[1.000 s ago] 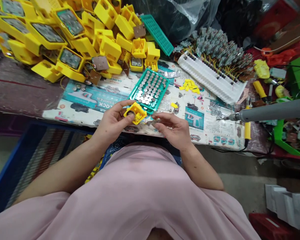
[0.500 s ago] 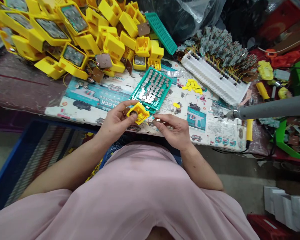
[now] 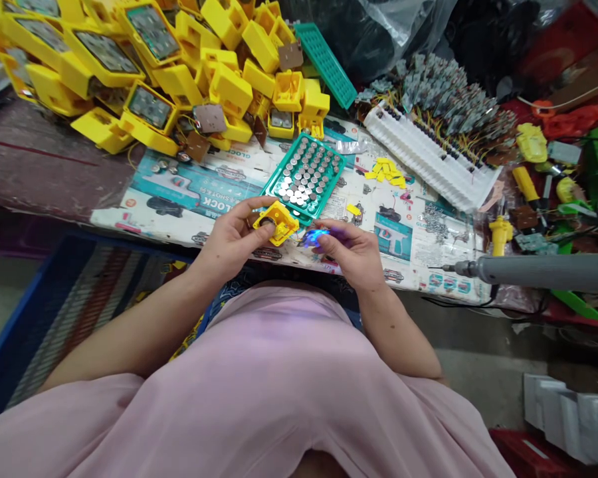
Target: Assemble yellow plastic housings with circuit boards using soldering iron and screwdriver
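My left hand (image 3: 239, 232) is closed on a yellow plastic housing (image 3: 285, 226), its hollow side facing up. Beside it, my right hand (image 3: 353, 251) pinches a small part that glows bright blue, a lit light (image 3: 315, 237); the glare hides its exact shape. A small gap lies between the housing and the glowing part. Just beyond my hands, a green tray (image 3: 306, 218) holds rows of round silver button cells (image 3: 299, 184). To the right of the tray lies one small yellow piece (image 3: 353, 209).
Yellow housings (image 3: 229, 89) are heaped at the back left. A white rack (image 3: 428, 159) with wired circuit boards stands at the back right, near small yellow pieces (image 3: 386, 172). A grey electric screwdriver (image 3: 543, 271) reaches in from the right. A blue crate (image 3: 34, 312) sits below the table.
The part in my right hand has lit up blue. The electric screwdriver has swung lower, toward the table's front edge. My left hand still grips the housing.
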`<state>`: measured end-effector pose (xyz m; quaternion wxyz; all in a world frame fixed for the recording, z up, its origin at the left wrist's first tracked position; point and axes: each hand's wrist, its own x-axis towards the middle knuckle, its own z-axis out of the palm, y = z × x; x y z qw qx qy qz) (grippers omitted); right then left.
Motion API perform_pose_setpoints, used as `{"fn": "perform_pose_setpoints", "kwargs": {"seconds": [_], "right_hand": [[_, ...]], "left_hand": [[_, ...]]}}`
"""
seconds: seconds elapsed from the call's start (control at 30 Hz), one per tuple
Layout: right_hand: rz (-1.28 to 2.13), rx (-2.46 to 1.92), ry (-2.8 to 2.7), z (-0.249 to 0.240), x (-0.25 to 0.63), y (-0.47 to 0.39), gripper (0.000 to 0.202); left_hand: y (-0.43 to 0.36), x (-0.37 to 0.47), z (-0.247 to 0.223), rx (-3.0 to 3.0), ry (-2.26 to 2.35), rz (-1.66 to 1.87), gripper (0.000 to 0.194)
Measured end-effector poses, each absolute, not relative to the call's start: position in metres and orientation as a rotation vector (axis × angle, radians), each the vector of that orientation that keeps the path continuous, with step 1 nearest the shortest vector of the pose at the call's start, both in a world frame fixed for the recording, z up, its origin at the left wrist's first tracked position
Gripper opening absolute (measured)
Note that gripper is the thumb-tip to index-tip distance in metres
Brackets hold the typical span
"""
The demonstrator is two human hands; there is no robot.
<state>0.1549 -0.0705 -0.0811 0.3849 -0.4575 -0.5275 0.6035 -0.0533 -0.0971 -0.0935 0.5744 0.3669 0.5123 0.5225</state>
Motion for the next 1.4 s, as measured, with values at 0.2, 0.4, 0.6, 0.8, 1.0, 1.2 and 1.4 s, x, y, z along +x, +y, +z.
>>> {"fn": "perform_pose_setpoints", "kwargs": {"seconds": [0.2, 0.4, 0.6, 0.8, 1.0, 1.2, 1.4], "right_hand": [[1.509, -1.219, -1.261, -0.083, 0.153, -0.070, 0.043], [1.421, -1.256, -1.234, -0.081, 0.152, -0.071, 0.041], [1.465, -1.215, -1.327, -0.084, 0.153, -0.070, 0.046], [1.333, -1.204, -1.269, -0.082, 0.151, -0.072, 0.036], [1.195, -1.243, -1.273, -0.077, 0.152, -0.072, 0.036], [1.411, -1.213, -1.377, -0.075, 0.163, -0.071, 0.037], [1.232, -1.224, -1.388, -0.077, 0.162, -0.081, 0.026]], "left_hand": [[-0.096, -0.052, -0.091, 0.838, 1.189, 1.224, 0.053], [-0.098, -0.051, -0.091, 0.862, 1.189, 1.196, 0.053], [-0.098, -0.053, -0.092, 0.879, 1.219, 1.180, 0.049], [-0.097, -0.052, -0.091, 0.866, 1.215, 1.170, 0.049], [-0.097, -0.050, -0.088, 0.832, 1.176, 1.200, 0.049], [-0.098, -0.051, -0.076, 0.747, 1.135, 1.214, 0.050], [-0.098, -0.049, -0.072, 0.735, 1.144, 1.194, 0.060]]}}
